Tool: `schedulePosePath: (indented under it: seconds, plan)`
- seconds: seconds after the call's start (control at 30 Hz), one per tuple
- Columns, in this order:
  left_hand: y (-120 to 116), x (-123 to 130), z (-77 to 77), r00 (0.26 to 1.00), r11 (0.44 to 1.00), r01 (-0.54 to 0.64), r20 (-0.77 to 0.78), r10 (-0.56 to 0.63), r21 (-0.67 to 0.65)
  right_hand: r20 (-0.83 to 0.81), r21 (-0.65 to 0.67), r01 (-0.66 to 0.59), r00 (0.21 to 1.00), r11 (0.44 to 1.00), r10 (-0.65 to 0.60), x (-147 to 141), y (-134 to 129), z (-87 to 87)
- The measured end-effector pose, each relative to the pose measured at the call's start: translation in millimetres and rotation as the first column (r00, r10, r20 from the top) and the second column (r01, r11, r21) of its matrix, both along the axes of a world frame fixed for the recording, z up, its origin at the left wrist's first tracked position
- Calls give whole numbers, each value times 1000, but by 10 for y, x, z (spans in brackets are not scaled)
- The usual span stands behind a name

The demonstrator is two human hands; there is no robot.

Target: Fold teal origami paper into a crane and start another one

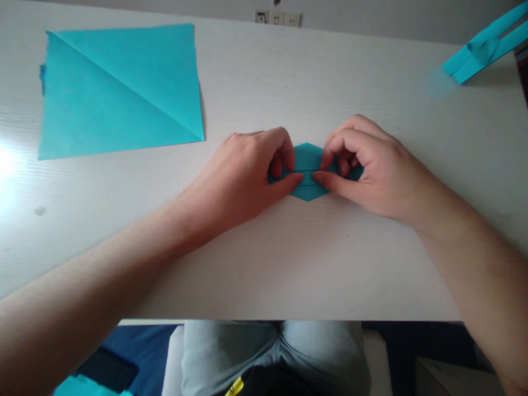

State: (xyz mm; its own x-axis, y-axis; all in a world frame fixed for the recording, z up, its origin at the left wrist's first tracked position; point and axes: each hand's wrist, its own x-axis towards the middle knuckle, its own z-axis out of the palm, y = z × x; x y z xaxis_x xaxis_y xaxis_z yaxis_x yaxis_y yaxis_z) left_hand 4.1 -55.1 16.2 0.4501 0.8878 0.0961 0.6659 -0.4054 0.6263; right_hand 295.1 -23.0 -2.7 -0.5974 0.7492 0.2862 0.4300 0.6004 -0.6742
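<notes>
- Pinching a small folded paper (308, 160) with 2 bare hands, which meet near its middle.
- Folded paper: blue, flat on the pale table (322, 269), right of the table's middle as seen. Blunt point at the far edge, another at the near edge. 2 lines run side to side across it. Both ends pass under the hands, so full outline not readable.
- Left hand (256, 165): thumb and forefinger drawn close together, clamped on the left part of the paper. Thumb lies flat along the near side; other fingers curl under the palm, partly hidden.
- Right hand (377, 170): mirrors it, thumb and forefinger clamped on the right part. Paper shows again through the gap behind the thumb. The 2 thumb tips point at each other, near but apart.
- Flat sheet (124, 93): same blue, far left of the table, well apart from the folded paper. 1 crease runs corner to corner. A small blue scrap (42, 80) shows at its left edge.
- Blue strip piece (464, 63): far right corner, 2 long arms joined at the near end, cut off by the view's edge.
- Beyond the table: wall (185, 8) with a row of 3 sockets (276, 18).
- Below the near edge: grey-blue trousers (226, 352), and a dark flat object (109, 368), lower left, too dim to identify.
</notes>
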Motion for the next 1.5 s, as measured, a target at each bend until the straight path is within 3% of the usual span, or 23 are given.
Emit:
schedulePosePath:
  seconds: [0.27,0.47,0.73,1.03,1.27,1.5]
  plan:
    - [19,59,16,998,997,-48,26,49,-54,24,1,122,992,993,-122,-74,-74,-111]
    - [11,61,52,999,996,-43,-2,43,-72,36,45,106,993,993,-108,-41,-59,-178]
    - [25,15,109,1000,993,-13,-27,10,-120,101,107,82,991,991,-93,-15,-71,-131]
    - [137,-204,-23,997,995,66,-22,-68,-76,171,161,71,980,984,-99,161,-52,-115]
    - [218,-272,-28,989,986,139,-44,-143,-93,239,55,83,966,995,-94,435,157,-97]
    - [218,-291,-5,973,973,229,-23,-230,-37,261,-102,40,965,994,-13,555,321,88]
